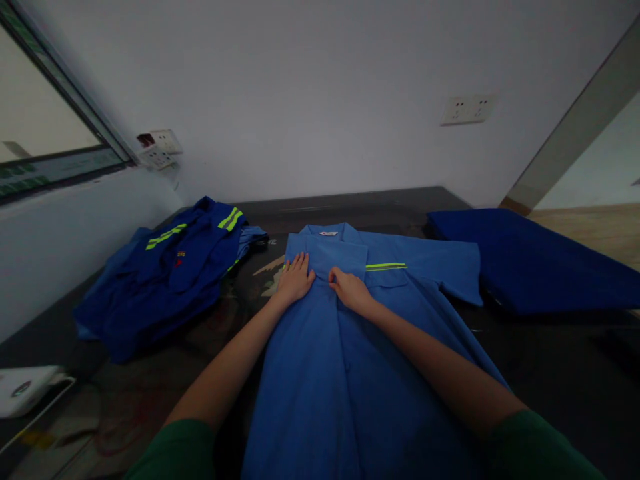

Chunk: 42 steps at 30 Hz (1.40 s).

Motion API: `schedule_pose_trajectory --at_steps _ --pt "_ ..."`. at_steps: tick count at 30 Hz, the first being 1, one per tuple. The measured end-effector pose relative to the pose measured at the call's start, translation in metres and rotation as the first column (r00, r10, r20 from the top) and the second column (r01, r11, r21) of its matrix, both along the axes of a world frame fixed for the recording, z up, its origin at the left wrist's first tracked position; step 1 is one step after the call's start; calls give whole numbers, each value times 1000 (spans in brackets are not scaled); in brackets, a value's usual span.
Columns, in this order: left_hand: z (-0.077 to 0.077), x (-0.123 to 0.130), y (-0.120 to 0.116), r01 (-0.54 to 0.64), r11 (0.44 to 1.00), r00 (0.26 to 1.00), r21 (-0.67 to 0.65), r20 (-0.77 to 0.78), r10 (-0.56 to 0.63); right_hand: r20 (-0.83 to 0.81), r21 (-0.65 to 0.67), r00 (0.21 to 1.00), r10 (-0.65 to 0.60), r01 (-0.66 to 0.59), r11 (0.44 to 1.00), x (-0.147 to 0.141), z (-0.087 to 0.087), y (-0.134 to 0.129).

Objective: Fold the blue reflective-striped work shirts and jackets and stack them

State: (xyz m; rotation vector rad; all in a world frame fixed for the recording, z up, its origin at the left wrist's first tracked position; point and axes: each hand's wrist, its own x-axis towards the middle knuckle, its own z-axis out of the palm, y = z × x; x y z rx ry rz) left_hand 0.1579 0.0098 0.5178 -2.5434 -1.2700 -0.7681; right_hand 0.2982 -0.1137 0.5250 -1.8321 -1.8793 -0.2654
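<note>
A light blue work shirt [310, 387] lies spread out in front of me, its collar pointing to the wall. Its left side is folded inward, with that sleeve [330, 255] lying across the chest below the collar. My left hand [296, 279] rests flat on the folded part near the left edge, fingers stretched out. Beside it, my right hand [347, 288] has its fingers curled together at the lower edge of the folded sleeve, seemingly pinching the cloth. The other short sleeve [450, 263] extends to the right, next to a yellow-green reflective strip [387, 266] above a pocket.
A heap of dark blue workwear [175, 273] with reflective strips lies at the left. At the right is a flat dark blue folded cloth or board [530, 260]. A white device [27, 390] with a cable sits front left on the dark table [360, 200]. Wall sockets [469, 109] are behind.
</note>
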Motion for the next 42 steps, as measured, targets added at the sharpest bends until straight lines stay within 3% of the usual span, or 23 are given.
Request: schedule_pose_trajectory --at_steps 5,10,15,19,26,31,36,42 --pt "3 3 3 -62 997 998 -54 6 63 6 21 1000 6 -7 1000 1 -1 1" --pt "2 3 6 -49 999 998 -16 50 50 -33 88 999 18 -15 996 4 -1 1" --pt "2 3 7 -54 998 997 -44 53 56 -72 67 997 28 -23 997 7 0 4" --pt "-3 2 8 -37 999 996 27 87 35 -35 41 999 20 -19 999 3 6 7" --pt "-5 2 7 -36 998 994 55 101 30 -223 98 962 158 -139 985 1 13 18" --pt "-2 1 4 -36 998 996 41 87 33 -368 -58 910 190 -226 972 5 21 20" --pt "-3 2 5 -33 999 995 38 98 29 -208 -120 968 139 -166 979 0 29 19" --pt "-5 -1 13 -11 998 993 57 119 4 -89 -95 990 110 -119 988 -5 22 32"
